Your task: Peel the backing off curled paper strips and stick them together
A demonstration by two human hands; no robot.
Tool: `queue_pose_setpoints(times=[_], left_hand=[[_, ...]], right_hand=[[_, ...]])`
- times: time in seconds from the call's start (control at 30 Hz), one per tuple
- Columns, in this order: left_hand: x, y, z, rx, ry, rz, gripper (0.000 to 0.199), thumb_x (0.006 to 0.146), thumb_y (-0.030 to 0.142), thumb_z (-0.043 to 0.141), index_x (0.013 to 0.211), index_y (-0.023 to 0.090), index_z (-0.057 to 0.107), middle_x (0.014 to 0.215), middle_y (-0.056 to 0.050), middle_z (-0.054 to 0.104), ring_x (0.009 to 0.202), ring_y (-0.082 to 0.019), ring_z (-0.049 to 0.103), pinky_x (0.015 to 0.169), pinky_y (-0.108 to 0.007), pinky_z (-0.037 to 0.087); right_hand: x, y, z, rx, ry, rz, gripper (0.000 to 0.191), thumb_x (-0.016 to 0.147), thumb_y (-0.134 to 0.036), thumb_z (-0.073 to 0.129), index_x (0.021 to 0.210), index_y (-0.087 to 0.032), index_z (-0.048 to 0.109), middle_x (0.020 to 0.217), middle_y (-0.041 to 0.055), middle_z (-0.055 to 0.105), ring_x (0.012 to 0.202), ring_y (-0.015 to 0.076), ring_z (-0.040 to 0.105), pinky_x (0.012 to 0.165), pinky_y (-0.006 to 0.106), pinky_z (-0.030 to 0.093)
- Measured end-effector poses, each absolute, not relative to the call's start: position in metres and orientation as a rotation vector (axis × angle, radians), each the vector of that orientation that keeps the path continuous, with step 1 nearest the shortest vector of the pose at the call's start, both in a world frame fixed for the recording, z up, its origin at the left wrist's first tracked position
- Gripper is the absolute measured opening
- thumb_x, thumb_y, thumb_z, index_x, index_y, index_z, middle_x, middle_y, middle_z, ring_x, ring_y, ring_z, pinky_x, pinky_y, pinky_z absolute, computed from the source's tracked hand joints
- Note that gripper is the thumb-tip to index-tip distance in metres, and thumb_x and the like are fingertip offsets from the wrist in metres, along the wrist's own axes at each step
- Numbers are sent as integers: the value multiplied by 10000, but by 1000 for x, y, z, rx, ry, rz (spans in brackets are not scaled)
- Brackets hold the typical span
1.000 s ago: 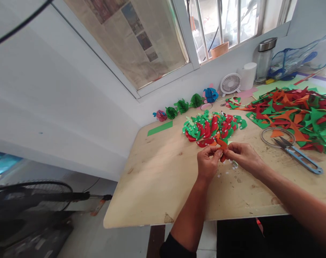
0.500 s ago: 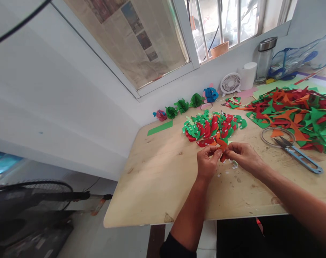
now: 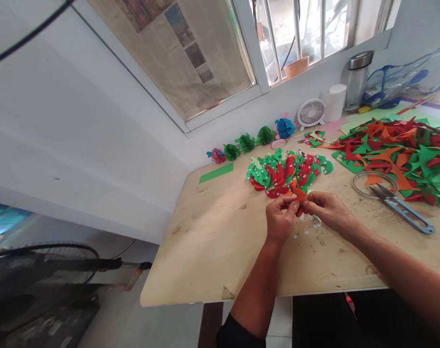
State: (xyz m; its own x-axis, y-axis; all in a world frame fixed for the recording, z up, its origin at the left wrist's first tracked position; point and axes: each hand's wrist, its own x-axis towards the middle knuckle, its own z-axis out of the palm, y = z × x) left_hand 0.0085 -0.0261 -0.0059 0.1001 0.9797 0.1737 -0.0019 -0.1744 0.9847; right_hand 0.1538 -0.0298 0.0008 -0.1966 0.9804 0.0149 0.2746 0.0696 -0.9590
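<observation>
Both hands, left and right, pinch an orange paper piece above the tabletop, left of the blue-handled snips. No writing is legible anywhere.

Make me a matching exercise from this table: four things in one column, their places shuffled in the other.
1. orange paper piece
2. blue-handled snips
3. small white fan
4. green paper strip

A. beside the white cylinder
B. flat near the table's far left corner
C. between left hand and right hand
D. blades lying across the ring

1-C; 2-D; 3-A; 4-B
</observation>
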Motion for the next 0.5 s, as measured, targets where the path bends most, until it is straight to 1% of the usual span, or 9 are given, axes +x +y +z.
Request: queue_pose_setpoints(times=[0.1,0.3,0.37,0.5], left_hand=[[8,-27,-5,1438,1086,1248,157,752,293,613,763,153,683,663,-31,636,573,-123,546,580,-256,451],[10,-32,0,1736,1225,1305,107,752,246,600,743,185,688,754,-61,664,731,-173,574,682,-294,453],[11,-31,0,1617,1210,1313,100,737,248,612,736,181,686,731,-53,663,695,-163,574,657,-286,456],[10,-23,-4,1165,1123,1295,134,674,278,660,701,147,667,653,-29,653,577,-124,571,596,-259,463]], right_hand=[[154,-29,-2,-1282,-1585,1167,263,768,-344,522,662,-158,674,663,47,666,595,149,562,539,248,418],[154,-28,-9,-1379,-1524,1119,211,736,-316,528,641,-164,638,573,11,616,524,129,524,495,238,402],[154,-28,-7,-1386,-1542,1103,204,734,-309,529,648,-165,645,577,12,624,522,129,529,486,235,399],[153,-31,0,-1360,-1594,1101,210,744,-299,526,658,-160,658,598,31,651,547,142,555,498,241,411]])
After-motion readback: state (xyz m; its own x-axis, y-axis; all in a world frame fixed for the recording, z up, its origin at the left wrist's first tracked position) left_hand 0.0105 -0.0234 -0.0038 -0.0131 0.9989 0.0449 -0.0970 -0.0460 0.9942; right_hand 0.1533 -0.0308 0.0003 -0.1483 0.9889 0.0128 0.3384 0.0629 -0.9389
